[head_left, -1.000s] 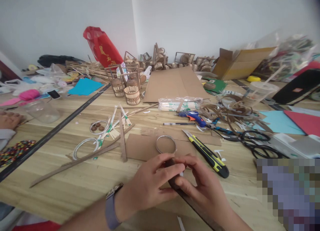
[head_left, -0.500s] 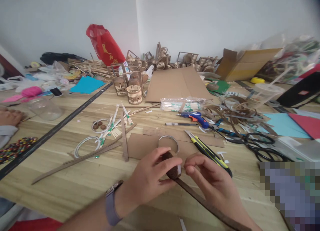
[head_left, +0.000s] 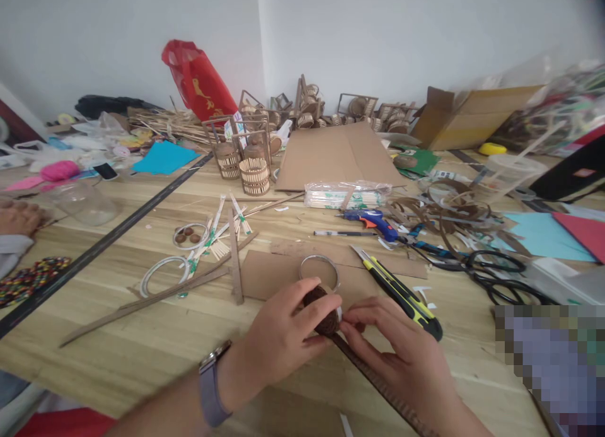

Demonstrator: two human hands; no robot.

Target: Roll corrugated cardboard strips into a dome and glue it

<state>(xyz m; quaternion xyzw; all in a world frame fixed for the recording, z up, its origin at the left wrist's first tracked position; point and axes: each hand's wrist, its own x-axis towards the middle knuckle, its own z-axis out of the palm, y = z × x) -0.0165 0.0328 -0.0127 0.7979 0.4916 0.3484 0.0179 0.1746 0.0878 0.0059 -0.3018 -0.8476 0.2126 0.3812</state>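
Note:
My left hand (head_left: 288,323) grips a roll of coiled brown cardboard strip (head_left: 327,320), its fingers spread around the coil. From the roll's lower side, the loose end of the strip (head_left: 363,367) trails down to the right, passing beneath my right hand (head_left: 392,342). The thumb and forefinger of that hand are pinched together at the roll's right edge, where a small piece of white tape (head_left: 339,313) shows. The fingertips hide part of this tape. Just beyond the roll, a tape ring (head_left: 337,270) stands on a piece of flat cardboard (head_left: 265,276).
A yellow-black utility knife (head_left: 401,292) lies right of the hands, with black scissors (head_left: 491,263) and a blue glue gun (head_left: 373,221) beyond. Small stick buckets (head_left: 254,177) stand behind. Cardboard strips (head_left: 142,304) lie left. Another person's hand (head_left: 21,217) rests at far left.
My right hand has moved left to the roll, and its thumb and forefinger have closed at the white tape. My left hand keeps its hold, with the roll turned slightly.

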